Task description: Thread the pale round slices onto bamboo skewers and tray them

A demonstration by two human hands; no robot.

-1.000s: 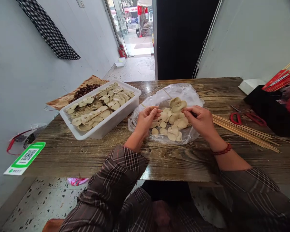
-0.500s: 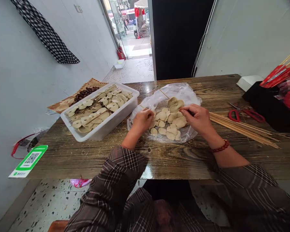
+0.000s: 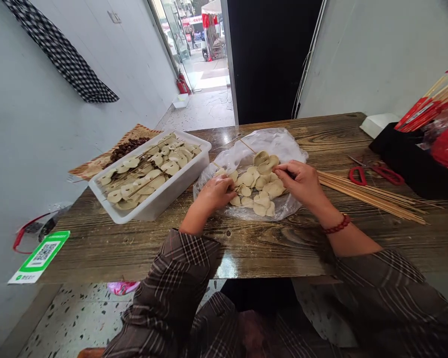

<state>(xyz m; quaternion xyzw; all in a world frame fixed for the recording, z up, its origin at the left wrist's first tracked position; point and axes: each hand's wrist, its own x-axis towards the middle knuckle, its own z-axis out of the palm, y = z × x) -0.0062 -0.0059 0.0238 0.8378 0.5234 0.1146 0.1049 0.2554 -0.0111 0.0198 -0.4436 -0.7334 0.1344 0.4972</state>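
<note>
My right hand (image 3: 298, 179) is closed in a pinch on a thin wooden skewer (image 3: 247, 145). Two pale, flat round slices (image 3: 268, 165) are threaded along it, and the stick's far end points up and left. My left hand (image 3: 217, 191) is at the left side of a pile of loose pale slices (image 3: 263, 203), its fingers curled down among them. What those fingertips grip, if anything, is hidden. Beneath the pile spreads a clear plastic bag (image 3: 283, 139). Another stick end (image 3: 215, 164) shows beyond my left hand, beside a few slices.
Left stands a white plastic tub (image 3: 153, 211) of skewered slices, with dark red pieces (image 3: 129, 148) on patterned paper behind it. Bare skewers (image 3: 373, 196), red-handled scissors (image 3: 386, 174) and a black box (image 3: 406, 159) are right. A green code card (image 3: 43, 256) hangs over the table's left edge.
My left hand has moved down and its fingers now reach in at the pile's left side. My right hand keeps its pinch on the skewer. The whole view has shifted slightly.
</note>
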